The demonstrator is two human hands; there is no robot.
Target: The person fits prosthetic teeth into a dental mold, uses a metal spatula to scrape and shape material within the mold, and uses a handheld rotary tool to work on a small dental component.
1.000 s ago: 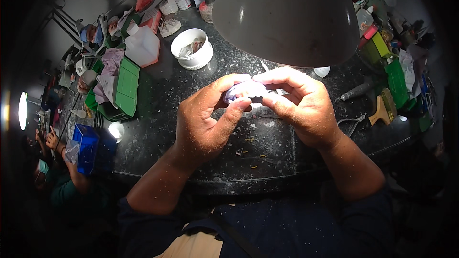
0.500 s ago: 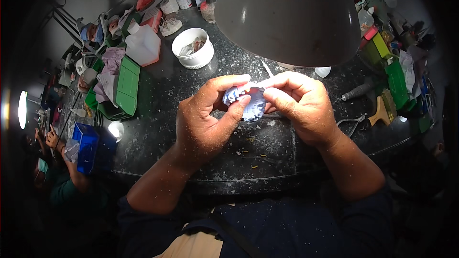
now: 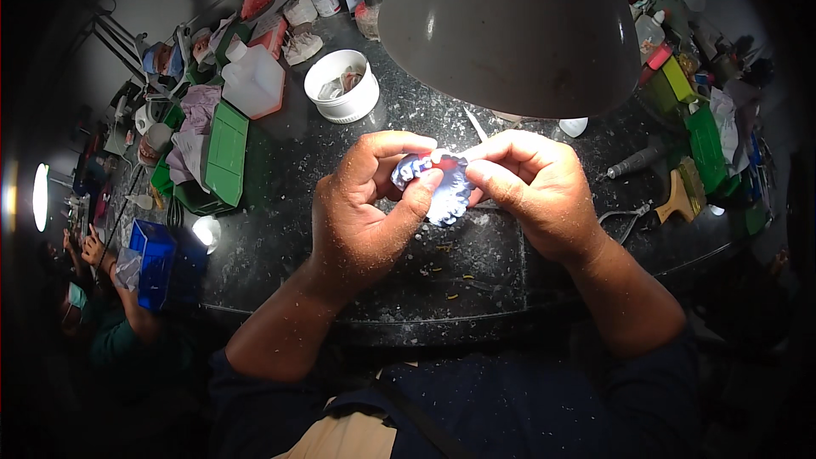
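A pale blue dental cast [image 3: 448, 202] is held up over the dark bench under the bright light. My left hand [image 3: 361, 217] grips its left part, thumb in front and index finger along the far side. A small red-and-white piece [image 3: 439, 156] shows on the cast's upper edge, partly covered by the fingers. At the cast's upper right, my right hand [image 3: 544, 191] has thumb and index finger pinched together against the rim. Whether anything small lies between those right fingertips is hidden.
A grey lamp shade [image 3: 510, 42] hangs just beyond my hands. Behind them stands a white round tub [image 3: 342, 89]. Green bins [image 3: 225, 153] and a blue bin [image 3: 155, 263] are at left. A grey handpiece [image 3: 633, 163], pliers [image 3: 627, 223] and a brush [image 3: 677, 200] lie right. White crumbs dot the bench.
The cast has tipped and turned slightly between my fingers, so more of its scalloped lower edge shows. My left hand has shifted a little to the left. My right hand keeps its pinch.
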